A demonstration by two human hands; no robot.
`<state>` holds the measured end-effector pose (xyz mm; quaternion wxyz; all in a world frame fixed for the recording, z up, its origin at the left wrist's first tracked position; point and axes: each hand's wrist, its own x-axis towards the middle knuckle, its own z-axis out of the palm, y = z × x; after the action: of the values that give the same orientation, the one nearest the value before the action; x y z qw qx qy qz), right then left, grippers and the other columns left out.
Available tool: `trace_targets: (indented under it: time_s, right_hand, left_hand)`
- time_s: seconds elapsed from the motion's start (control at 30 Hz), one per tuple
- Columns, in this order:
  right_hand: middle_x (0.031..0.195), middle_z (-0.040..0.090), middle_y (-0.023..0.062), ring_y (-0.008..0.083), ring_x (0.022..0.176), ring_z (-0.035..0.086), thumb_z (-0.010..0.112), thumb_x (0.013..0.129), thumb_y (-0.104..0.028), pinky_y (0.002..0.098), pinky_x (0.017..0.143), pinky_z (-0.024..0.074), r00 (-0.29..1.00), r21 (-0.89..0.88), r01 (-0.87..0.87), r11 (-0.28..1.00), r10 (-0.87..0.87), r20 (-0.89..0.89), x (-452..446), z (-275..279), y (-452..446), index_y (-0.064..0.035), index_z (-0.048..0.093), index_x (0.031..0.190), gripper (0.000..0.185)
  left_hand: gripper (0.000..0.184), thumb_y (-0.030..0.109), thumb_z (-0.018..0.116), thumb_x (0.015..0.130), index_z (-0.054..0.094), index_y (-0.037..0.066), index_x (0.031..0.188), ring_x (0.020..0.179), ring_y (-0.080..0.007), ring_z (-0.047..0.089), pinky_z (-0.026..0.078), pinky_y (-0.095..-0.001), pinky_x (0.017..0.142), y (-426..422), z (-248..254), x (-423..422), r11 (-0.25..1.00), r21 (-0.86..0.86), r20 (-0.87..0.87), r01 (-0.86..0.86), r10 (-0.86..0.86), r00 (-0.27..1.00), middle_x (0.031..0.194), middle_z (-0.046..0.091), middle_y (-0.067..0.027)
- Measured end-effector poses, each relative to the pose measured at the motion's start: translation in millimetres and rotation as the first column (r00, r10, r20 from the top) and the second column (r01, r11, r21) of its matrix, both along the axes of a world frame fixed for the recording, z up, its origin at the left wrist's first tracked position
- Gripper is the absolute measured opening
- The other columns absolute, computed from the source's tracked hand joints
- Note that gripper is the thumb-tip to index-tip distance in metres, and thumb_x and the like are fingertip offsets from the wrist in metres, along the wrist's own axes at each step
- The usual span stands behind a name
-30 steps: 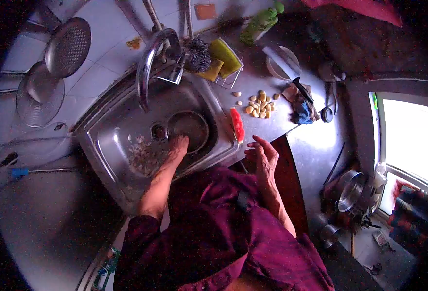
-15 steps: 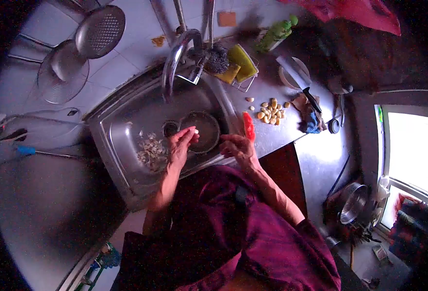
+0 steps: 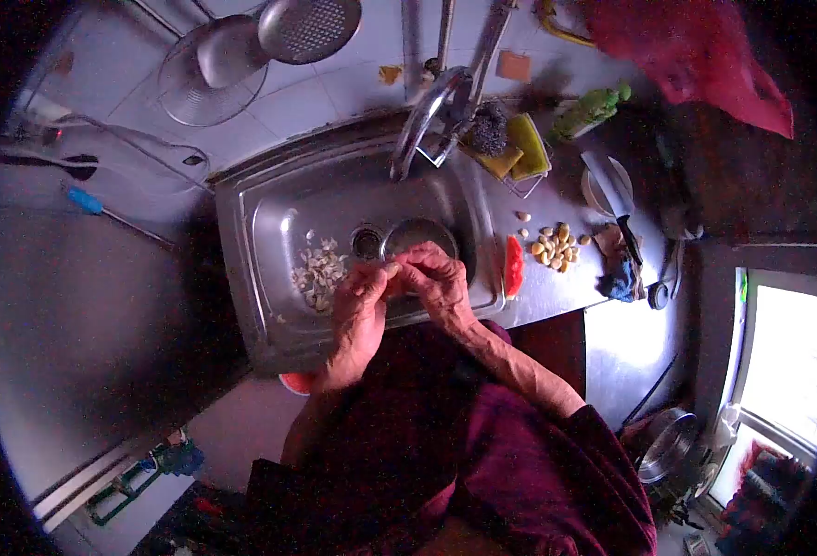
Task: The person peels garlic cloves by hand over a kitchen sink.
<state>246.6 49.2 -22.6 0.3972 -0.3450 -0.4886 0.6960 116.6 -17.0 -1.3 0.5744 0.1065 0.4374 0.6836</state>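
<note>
My left hand (image 3: 362,301) and my right hand (image 3: 438,283) meet over the front of the steel sink (image 3: 274,320), fingertips pinched together. Between them is a small pale piece that looks like a garlic clove (image 3: 392,270), mostly hidden by the fingers. Behind the hands a round bowl (image 3: 418,232) sits in the sink, its near part covered by my right hand. Pale peelings (image 3: 318,269) lie on the sink bottom at the left. A red piece with a pale edge (image 3: 515,267) rests on the sink's right rim. Several pale yellow cloves (image 3: 555,248) are heaped on the counter.
The faucet (image 3: 427,116) arches over the back of the sink. Sponges (image 3: 529,148) stand in a wire rack beside it. A knife (image 3: 609,185) lies across a white bowl, with a green bottle (image 3: 594,113) behind. Strainers (image 3: 311,28) hang on the left wall.
First my left hand was down in the bowl, then it came up with a small pale piece. Both hands have since come together over the sink. The view has swung left.
</note>
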Motion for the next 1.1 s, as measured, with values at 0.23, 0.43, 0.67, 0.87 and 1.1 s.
trace_targets:
  time_s: [0.23,0.43,0.67,0.87,1.1]
  right_hand:
    - [0.112,0.063,0.0058,0.0133,0.106,0.059,0.069,0.094,-0.011,0.0285,0.085,0.0519,0.989,0.105,-0.112,0.988,0.101,0.111,-3.0,27.6,-8.8,-0.0001,0.071,0.113,0.022]
    - [0.102,0.068,0.0041,0.0128,0.089,0.065,0.07,0.093,-0.009,0.0266,0.078,0.0529,0.993,-0.208,-0.107,0.972,0.096,-0.062,1.6,25.8,-8.8,-0.0002,0.07,0.11,0.02]
    - [0.094,0.072,0.0045,0.0123,0.087,0.066,0.07,0.094,-0.012,0.0276,0.077,0.0533,0.99,-0.18,-0.085,0.98,0.104,0.096,10.7,38.5,-7.5,-0.0006,0.07,0.111,0.021]
    - [0.094,0.07,0.0124,0.0225,0.086,0.068,0.069,0.092,-0.012,0.0316,0.075,0.053,0.942,0.185,-0.163,0.969,0.097,0.321,12.9,23.7,-6.1,-0.0009,0.07,0.115,0.025]
    - [0.096,0.069,0.0119,0.0251,0.086,0.068,0.072,0.088,-0.007,0.0335,0.074,0.0537,0.935,0.432,-0.189,0.882,0.027,0.354,7.2,28.9,-5.4,-0.0029,0.072,0.113,0.025]
  left_hand:
    - [0.014,0.016,0.07,0.094,0.065,0.004,0.1,0.081,-0.0152,0.065,0.055,-0.0318,0.074,-9.2,-1.5,-4.5,0.998,-0.021,0.001,-0.061,0.061,0.998,0.094,0.069,-0.0044]
    - [0.013,0.011,0.069,0.094,0.066,0.003,0.104,0.085,-0.0111,0.064,0.055,-0.0272,0.077,-7.1,3.9,-0.4,0.991,-0.107,-0.334,-0.079,0.039,0.942,0.096,0.068,-0.0041]
    - [0.009,-0.001,0.067,0.092,0.069,0.0,0.101,0.088,-0.0156,0.068,0.055,-0.0264,0.075,-8.1,14.3,-8.0,0.999,-0.01,-0.738,0.042,-0.036,0.674,0.099,0.07,-0.0079]
    - [0.015,-0.003,0.073,0.085,0.07,0.001,0.099,0.081,-0.0159,0.069,0.055,-0.0275,0.072,-5.7,21.6,-8.2,0.998,0.053,-0.868,0.02,0.036,0.496,0.091,0.071,-0.008]
    - [0.014,-0.005,0.069,0.084,0.07,0.004,0.094,0.08,-0.0221,0.071,0.055,-0.0321,0.07,-12.0,18.5,-11.9,0.998,0.061,-0.933,0.006,0.055,0.355,0.087,0.072,-0.0092]
